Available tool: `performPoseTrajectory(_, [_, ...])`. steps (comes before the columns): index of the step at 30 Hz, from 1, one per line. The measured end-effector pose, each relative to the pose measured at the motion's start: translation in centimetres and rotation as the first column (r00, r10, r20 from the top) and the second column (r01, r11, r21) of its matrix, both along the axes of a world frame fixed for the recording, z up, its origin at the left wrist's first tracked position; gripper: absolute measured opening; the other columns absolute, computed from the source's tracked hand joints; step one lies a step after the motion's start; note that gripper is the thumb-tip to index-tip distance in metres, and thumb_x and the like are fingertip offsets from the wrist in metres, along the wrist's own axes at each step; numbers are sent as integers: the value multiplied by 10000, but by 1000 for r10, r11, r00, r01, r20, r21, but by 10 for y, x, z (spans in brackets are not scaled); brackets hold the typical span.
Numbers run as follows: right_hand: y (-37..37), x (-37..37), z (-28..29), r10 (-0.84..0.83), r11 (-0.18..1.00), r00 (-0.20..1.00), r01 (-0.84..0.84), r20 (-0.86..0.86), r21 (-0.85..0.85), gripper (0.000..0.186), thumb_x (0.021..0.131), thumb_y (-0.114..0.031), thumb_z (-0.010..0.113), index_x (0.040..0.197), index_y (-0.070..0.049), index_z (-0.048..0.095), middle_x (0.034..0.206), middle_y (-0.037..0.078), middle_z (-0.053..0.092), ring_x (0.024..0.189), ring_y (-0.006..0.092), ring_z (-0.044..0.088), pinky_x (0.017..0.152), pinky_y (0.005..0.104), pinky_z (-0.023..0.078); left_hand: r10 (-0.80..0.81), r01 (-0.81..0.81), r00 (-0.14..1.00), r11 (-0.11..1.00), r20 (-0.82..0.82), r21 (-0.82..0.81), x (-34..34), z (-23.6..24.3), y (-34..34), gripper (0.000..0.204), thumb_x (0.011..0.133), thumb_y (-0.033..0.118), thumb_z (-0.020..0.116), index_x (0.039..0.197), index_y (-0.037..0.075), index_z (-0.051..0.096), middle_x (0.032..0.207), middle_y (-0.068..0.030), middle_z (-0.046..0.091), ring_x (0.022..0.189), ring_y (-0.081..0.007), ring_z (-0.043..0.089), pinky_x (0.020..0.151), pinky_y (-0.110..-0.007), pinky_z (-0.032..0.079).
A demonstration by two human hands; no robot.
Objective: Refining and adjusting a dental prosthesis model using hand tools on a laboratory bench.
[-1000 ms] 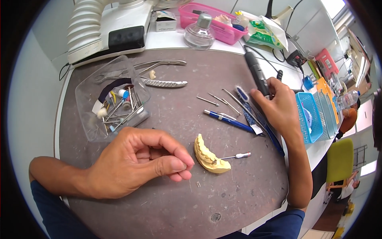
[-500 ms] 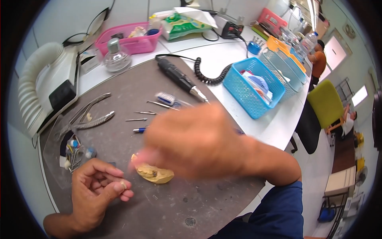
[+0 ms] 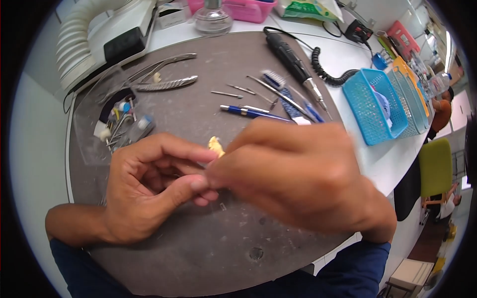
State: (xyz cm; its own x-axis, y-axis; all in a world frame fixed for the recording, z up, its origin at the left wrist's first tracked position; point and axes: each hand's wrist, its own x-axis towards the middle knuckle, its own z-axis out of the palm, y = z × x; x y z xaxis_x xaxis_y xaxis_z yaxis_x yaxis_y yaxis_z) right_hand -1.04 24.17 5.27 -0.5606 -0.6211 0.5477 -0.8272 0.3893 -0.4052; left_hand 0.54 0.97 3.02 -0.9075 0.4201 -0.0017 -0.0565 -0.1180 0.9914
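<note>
My left hand (image 3: 149, 188), curled with thumb and fingertips close together, meets my right hand (image 3: 293, 174) at mid-mat. My right hand is closed and blurred, its fingertips at the left fingertips; whatever they hold is hidden or too small to name. A yellow dental cast (image 3: 215, 144) shows just behind them, mostly covered. Beyond lie a blue pen (image 3: 246, 111), thin metal burs (image 3: 226, 94), a brush (image 3: 273, 77) and pliers (image 3: 166, 83). A black rotary handpiece (image 3: 288, 59) with a coiled cord rests at the mat's back right.
A clear box of tools (image 3: 87, 139) sits left, below a white suction unit (image 3: 126, 25). A glass bottle (image 3: 212, 21) and pink basket (image 3: 251, 12) stand behind. Blue baskets (image 3: 367, 114) are at the right. A person in orange (image 3: 442, 111) and a chair (image 3: 435, 169) are farther right.
My right hand has let go of the handpiece, which now lies on the mat, and has come down leftward to my left hand's fingertips. The view has swung aside and partly back.
</note>
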Motion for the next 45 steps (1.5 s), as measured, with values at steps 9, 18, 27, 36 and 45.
performPoseTrajectory(9, [41, -9, 9, -238, 962, 967, 221, 93, 164, 145, 803, 22, 777, 938, -27, 759, 835, 84, 746, 706, 148, 724, 576, 253, 566, -214, -59, 694, 935, -687, -350, 0, -3, -16, 215, 937, 86, 694, 1082, -47, 607, 940, -146, 668, 729, -152, 637, 657, -237, 502])
performPoseTrajectory(18, [38, -12, 4, -230, 932, 973, 227, -20, 282, 151, 800, 15, 760, 943, -29, 742, 806, 88, 709, 641, 191, 672, 553, 295, 508, -283, -176, 439, 904, -853, -390, -18, -3, 12, 499, 809, 87, 762, 1247, -49, 566, 1167, -229, 631, 1082, -335, 614, 920, -445, 516])
performPoseTrajectory(27, [24, -15, -14, -247, 929, 969, 242, -16, 279, 198, 795, 9, 761, 989, -33, 755, 802, 97, 662, 635, 212, 645, 564, 317, 491, -319, -119, 609, 869, -727, -481, -21, -12, 11, 444, 730, 70, 800, 1145, 2, 657, 1158, -200, 648, 1069, -339, 640, 900, -419, 539])
performPoseTrajectory(36, [22, -19, -14, -293, 944, 954, 279, 58, 177, 169, 750, 69, 758, 888, -1, 692, 850, 68, 667, 677, 120, 619, 562, 252, 474, -263, -178, 592, 879, -761, -443, -23, -19, 14, 341, 623, 15, 861, 943, 35, 743, 949, -90, 656, 973, -276, 656, 809, -362, 559])
performPoseTrajectory(45, [28, -10, -6, -149, 988, 942, 156, 299, 0, 170, 719, 42, 815, 782, -2, 664, 805, 91, 689, 741, 156, 664, 634, 260, 492, -263, -178, 583, 881, -768, -438, -19, -21, 13, 312, 670, 50, 871, 953, 18, 744, 890, -86, 650, 838, -229, 658, 689, -307, 547])
